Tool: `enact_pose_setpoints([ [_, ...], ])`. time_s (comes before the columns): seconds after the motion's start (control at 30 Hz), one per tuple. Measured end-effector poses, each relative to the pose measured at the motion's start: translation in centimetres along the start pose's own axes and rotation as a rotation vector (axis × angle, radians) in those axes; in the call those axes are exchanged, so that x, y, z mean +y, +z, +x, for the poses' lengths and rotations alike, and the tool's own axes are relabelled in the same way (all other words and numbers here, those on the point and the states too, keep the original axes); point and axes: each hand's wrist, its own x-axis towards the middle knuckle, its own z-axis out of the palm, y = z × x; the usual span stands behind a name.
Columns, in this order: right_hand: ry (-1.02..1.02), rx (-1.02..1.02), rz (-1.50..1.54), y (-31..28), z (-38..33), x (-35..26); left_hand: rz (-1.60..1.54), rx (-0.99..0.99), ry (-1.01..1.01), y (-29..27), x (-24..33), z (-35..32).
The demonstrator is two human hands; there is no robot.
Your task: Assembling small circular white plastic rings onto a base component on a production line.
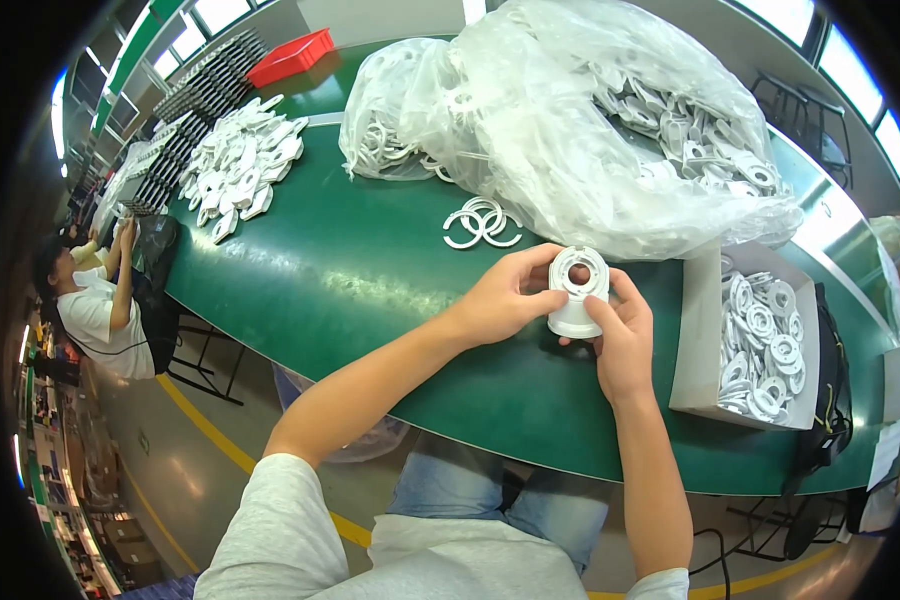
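Both hands are clamped on the white plastic part (578,292) above the green table (350,270), left hand (500,298) gripping its left side, right hand (622,340) cupping it from the lower right.

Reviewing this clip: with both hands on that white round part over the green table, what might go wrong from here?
The white plastic part is held only by the fingertips of the left hand and right hand, so it might slip onto the green table. The loose white rings just beyond could be knocked. The bulging clear bag might spill parts.
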Motion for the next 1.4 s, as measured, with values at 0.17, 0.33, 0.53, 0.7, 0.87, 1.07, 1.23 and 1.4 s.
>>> enact_pose_setpoints([
  [0.17, -0.029, 0.006, -0.046, 0.2, 0.0, 0.2, -0.068, -0.012, 0.010, 0.2, -0.6, 0.0],
  [0.33, -0.053, 0.006, -0.105, 0.3, -0.1, 0.6, -0.011, 0.017, 0.043, 0.7, -0.8, -0.2],
  [0.53, -0.053, 0.009, -0.114, 0.5, -0.1, 0.5, 0.040, 0.039, 0.088, 0.7, -0.8, -0.1],
  [0.7, -0.066, -0.024, -0.079, 0.5, -0.2, 0.2, 0.073, 0.037, 0.138, 0.1, -0.6, -0.1],
  [0.87, -0.055, -0.096, -0.084, 0.2, -0.2, 0.2, 0.086, 0.056, 0.056, -0.6, -0.1, -0.1],
  [1.07, 0.046, -0.168, -0.035, 0.9, -0.3, 0.3, 0.249, 0.177, 0.030, -0.7, -0.1, 0.1],
  [1.23, 0.131, -0.101, 0.187, 0.5, -0.2, -0.7, 0.037, 0.155, 0.095, -0.2, 0.0, 0.0],
  [1.4, 0.202, -0.093, 0.282, -0.8, 0.2, -0.7, 0.169, 0.117, 0.126, -0.6, 0.1, 0.3],
])
